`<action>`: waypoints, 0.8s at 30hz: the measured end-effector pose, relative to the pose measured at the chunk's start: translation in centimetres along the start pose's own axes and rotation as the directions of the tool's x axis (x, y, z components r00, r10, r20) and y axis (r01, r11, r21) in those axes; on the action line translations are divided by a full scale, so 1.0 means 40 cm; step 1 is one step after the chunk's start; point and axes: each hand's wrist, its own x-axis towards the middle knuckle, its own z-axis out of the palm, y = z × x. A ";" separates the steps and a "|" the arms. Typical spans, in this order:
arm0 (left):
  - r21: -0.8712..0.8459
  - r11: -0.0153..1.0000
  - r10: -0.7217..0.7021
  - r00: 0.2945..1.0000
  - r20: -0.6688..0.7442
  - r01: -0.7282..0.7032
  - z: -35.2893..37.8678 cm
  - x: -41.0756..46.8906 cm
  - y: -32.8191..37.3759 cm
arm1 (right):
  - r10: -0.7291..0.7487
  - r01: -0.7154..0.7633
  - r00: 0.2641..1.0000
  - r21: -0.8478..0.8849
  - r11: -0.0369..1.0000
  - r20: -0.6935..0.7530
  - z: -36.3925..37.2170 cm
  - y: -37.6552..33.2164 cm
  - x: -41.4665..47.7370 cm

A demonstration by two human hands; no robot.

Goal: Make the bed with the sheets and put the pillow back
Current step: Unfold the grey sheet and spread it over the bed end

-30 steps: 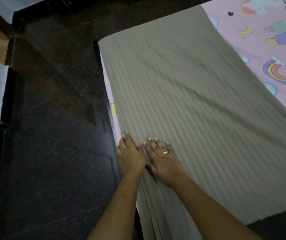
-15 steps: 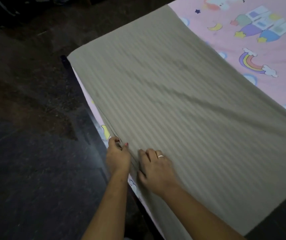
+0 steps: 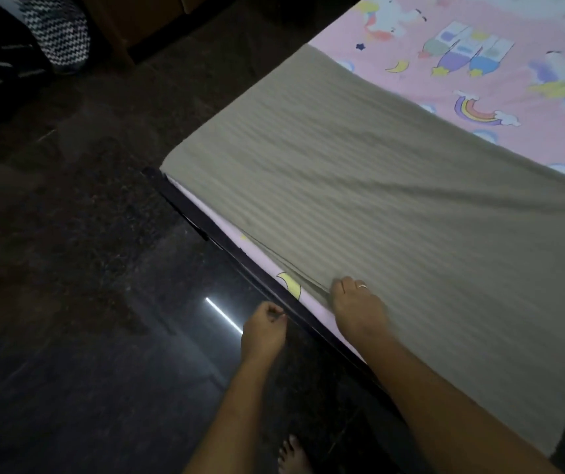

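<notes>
A grey striped sheet (image 3: 394,217) lies folded flat across the near part of the bed, over a pink sheet printed with unicorns and rainbows (image 3: 479,63). My right hand (image 3: 356,309) rests at the grey sheet's near edge, its fingers curled over the bunched folds there and gripping them. My left hand (image 3: 264,331) hangs off the bed above the dark floor beside the frame, fingers curled in, with nothing visible in it. No pillow shows on the bed.
The bed's dark frame (image 3: 206,230) runs diagonally along the near side. A glossy dark floor (image 3: 86,302) fills the left. A black-and-white zigzag-patterned thing (image 3: 57,32) and wooden furniture (image 3: 158,15) stand at the top left. My bare foot (image 3: 291,456) is below.
My left hand has let go of the grey sheet's edge and dropped off the bed toward the floor. My right hand stays at the edge, fingers now curled. The view swung left.
</notes>
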 end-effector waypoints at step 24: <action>-0.598 0.780 -0.379 0.899 -0.217 0.185 -0.102 0.552 0.325 | -0.271 0.147 0.921 0.393 0.908 0.282 -0.081 -0.019 0.290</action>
